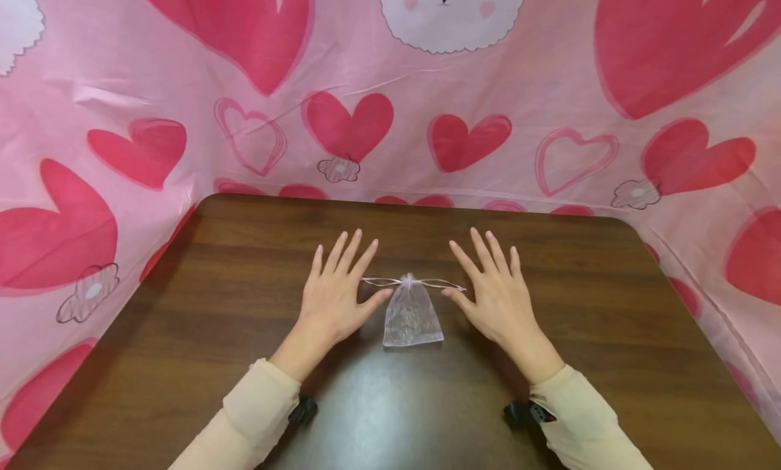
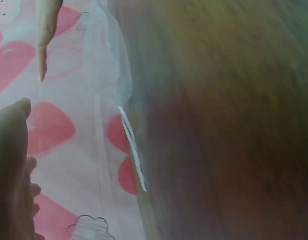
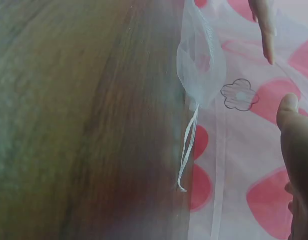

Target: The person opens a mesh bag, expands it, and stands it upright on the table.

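Note:
A small sheer white organza drawstring bag [image 1: 413, 319] lies on the table between both hands, its neck gathered at the far end. Its thin white drawstrings [image 1: 441, 283] stretch out to either side. To the left of the bag is my left hand [image 1: 334, 297], fingers spread and straight, holding nothing. My right hand [image 1: 497, 296] mirrors it on the other side, likewise spread and holding nothing. Each thumb points in toward the bag's neck. In the wrist views the bag [image 3: 201, 62] looks see-through, with a drawstring [image 2: 133, 147] trailing from its neck.
The dark brown wooden table [image 1: 201, 321] has rounded far corners. A pink cloth [image 1: 415, 76] printed with hearts hangs behind it and along both sides. A black wrist device [image 1: 303, 410] sits under the left sleeve, and another [image 1: 518, 414] under the right.

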Available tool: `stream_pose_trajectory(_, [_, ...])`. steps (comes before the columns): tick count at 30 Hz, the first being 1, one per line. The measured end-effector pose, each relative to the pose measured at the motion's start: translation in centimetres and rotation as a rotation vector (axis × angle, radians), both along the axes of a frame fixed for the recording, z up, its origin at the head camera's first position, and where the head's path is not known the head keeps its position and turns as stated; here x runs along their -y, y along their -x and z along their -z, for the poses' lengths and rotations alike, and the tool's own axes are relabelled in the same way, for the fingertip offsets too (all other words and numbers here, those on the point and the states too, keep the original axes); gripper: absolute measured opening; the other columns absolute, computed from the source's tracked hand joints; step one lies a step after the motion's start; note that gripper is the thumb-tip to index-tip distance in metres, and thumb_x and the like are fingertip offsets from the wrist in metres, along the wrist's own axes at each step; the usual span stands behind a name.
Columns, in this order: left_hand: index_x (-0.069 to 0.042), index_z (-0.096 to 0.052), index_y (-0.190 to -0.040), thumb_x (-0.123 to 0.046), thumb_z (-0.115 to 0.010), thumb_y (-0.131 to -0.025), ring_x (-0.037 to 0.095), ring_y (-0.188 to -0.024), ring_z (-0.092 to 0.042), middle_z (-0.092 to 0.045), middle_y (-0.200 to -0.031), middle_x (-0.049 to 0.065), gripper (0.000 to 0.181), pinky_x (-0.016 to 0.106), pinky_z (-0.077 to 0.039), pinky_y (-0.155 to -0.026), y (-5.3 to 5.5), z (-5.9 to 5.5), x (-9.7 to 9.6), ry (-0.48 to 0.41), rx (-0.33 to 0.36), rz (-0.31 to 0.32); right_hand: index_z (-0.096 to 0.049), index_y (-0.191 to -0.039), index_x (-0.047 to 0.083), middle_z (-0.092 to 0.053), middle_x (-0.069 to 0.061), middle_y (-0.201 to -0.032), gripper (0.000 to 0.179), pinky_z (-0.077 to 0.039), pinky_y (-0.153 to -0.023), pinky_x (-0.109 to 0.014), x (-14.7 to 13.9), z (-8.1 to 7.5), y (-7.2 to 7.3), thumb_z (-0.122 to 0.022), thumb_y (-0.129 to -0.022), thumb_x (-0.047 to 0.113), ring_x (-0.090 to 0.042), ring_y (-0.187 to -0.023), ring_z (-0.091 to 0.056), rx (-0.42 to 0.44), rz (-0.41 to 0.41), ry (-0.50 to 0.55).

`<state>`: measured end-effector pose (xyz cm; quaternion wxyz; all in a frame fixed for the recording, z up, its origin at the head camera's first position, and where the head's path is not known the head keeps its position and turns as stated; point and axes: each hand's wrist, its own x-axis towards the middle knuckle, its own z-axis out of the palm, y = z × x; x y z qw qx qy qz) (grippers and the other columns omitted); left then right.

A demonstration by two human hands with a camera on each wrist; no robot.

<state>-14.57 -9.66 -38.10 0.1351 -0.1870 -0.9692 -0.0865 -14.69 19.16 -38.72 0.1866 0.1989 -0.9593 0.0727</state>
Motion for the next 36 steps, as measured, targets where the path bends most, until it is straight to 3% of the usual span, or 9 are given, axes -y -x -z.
stream_pose_trajectory(8, [-0.027,-0.023,-0.158,-0.067,-0.048,-0.092,0.022,-0.151,-0.007,-0.015,-0.165,0.002,0.081,0.051,-0.003,-0.118,0.7,0.4,0.6,0.004,-0.006,0.041,-0.031,-0.156,0.025,-0.020,-0.010,-0.163,0.074,-0.009,-0.117,-0.056,0.9,-0.4,0.9,-0.056,-0.094,0.056,-0.029,-0.150,-0.011,0.050,-0.077,-0.014])
stream_pose_trajectory(14, [-0.028,-0.022,-0.159,-0.067,-0.045,-0.094,0.022,-0.151,-0.010,-0.016,-0.165,0.000,0.078,0.051,-0.006,-0.118,1.7,1.0,0.5,0.016,0.049,0.107,-0.035,-0.155,0.022,-0.028,-0.010,-0.160,0.070,-0.016,-0.116,-0.054,1.4,0.1,2.1,-0.058,-0.095,0.050,-0.029,-0.148,-0.022,0.064,-0.165,-0.013])
stream_pose_trajectory(22, [-0.026,-0.029,-0.157,-0.060,-0.053,-0.094,0.021,-0.149,-0.018,-0.023,-0.163,-0.001,0.076,0.050,-0.010,-0.118,3.0,1.5,0.2,-0.016,0.040,0.208,-0.043,-0.151,0.018,-0.037,-0.010,-0.156,0.065,-0.023,-0.115,-0.051,1.6,0.7,3.5,-0.067,-0.094,0.039,-0.031,-0.142,-0.035,0.095,-0.289,0.030])
stream_pose_trajectory(29, [-0.023,-0.035,-0.155,-0.057,-0.057,-0.095,0.026,-0.145,-0.029,-0.033,-0.158,0.001,0.072,0.051,-0.022,-0.115,4.7,2.0,-0.5,-0.063,0.125,0.252,-0.055,-0.141,0.012,-0.053,-0.013,-0.142,0.057,-0.034,-0.108,-0.052,2.1,0.7,4.3,-0.069,-0.093,0.038,-0.032,-0.131,-0.048,0.154,-0.320,0.062])
stream_pose_trajectory(36, [-0.023,-0.040,-0.152,-0.055,-0.060,-0.094,0.024,-0.141,-0.034,-0.040,-0.152,0.003,0.070,0.051,-0.025,-0.114,5.4,2.0,-1.7,-0.084,0.246,0.283,-0.065,-0.129,0.010,-0.064,-0.008,-0.124,0.043,-0.042,-0.100,-0.050,2.8,1.0,4.8,-0.071,-0.093,0.033,-0.027,-0.116,-0.057,0.255,-0.297,0.152])
